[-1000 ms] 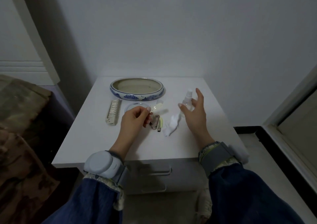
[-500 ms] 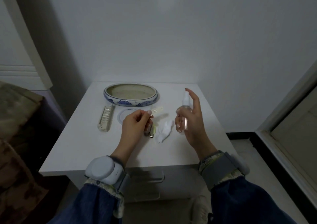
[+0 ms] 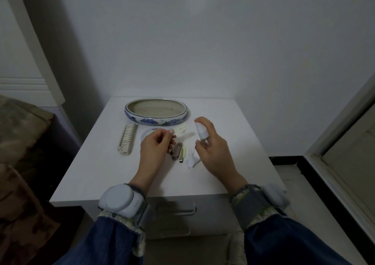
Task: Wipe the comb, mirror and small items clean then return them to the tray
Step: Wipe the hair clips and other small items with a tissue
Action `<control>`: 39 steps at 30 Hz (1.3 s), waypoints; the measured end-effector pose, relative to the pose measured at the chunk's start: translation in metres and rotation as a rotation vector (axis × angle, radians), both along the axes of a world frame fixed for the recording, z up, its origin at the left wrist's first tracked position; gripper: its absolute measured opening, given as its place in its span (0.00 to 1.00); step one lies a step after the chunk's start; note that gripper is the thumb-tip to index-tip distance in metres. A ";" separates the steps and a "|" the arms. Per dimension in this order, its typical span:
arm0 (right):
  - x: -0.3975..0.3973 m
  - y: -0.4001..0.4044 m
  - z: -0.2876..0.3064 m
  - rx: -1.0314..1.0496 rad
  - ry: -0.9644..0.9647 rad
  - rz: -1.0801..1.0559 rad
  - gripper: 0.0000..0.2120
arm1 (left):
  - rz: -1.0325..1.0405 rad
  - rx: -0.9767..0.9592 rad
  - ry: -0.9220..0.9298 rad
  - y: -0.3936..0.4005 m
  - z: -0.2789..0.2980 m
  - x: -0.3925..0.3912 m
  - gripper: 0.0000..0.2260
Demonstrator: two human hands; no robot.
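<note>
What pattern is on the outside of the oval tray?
Blue painted motifs on white glaze around the tray's outer wall; the inside is plain beige. Head view, the only one, shows it.

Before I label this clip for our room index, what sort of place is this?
Most likely a bedroom corner at home. A small white bedside cabinet with a drawer stands against the wall, what looks like a bed with patterned bedding lies beside it, and a comb and blue-and-white tray sit on top.
</note>
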State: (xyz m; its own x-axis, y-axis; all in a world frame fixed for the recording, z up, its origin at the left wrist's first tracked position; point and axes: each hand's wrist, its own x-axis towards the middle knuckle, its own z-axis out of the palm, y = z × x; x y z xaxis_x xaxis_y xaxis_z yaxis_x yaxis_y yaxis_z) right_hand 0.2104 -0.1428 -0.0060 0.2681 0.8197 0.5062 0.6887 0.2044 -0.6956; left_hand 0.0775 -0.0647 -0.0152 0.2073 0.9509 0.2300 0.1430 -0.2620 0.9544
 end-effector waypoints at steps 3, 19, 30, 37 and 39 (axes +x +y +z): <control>0.002 0.000 0.001 0.013 0.006 0.002 0.24 | -0.002 0.006 0.005 0.001 -0.001 0.000 0.12; 0.042 0.012 -0.016 0.051 0.418 -0.296 0.22 | -0.008 0.028 0.016 0.003 -0.003 -0.005 0.13; 0.027 0.005 0.002 0.389 -0.028 -0.423 0.17 | -0.003 0.046 0.039 0.001 -0.003 -0.006 0.13; 0.013 0.006 -0.003 -0.358 -0.050 0.070 0.15 | 0.000 0.039 0.053 0.003 -0.004 -0.008 0.12; 0.014 0.007 -0.005 -0.432 -0.057 0.078 0.20 | -0.005 0.042 0.057 0.002 -0.004 -0.007 0.12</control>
State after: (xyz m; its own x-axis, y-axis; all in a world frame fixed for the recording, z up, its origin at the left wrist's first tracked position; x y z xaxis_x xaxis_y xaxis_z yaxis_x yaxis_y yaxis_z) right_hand 0.2246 -0.1359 -0.0110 0.1789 0.9760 0.1246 0.7225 -0.0444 -0.6900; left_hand 0.0700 -0.0624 -0.0191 0.2261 0.9394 0.2577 0.1954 -0.3029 0.9328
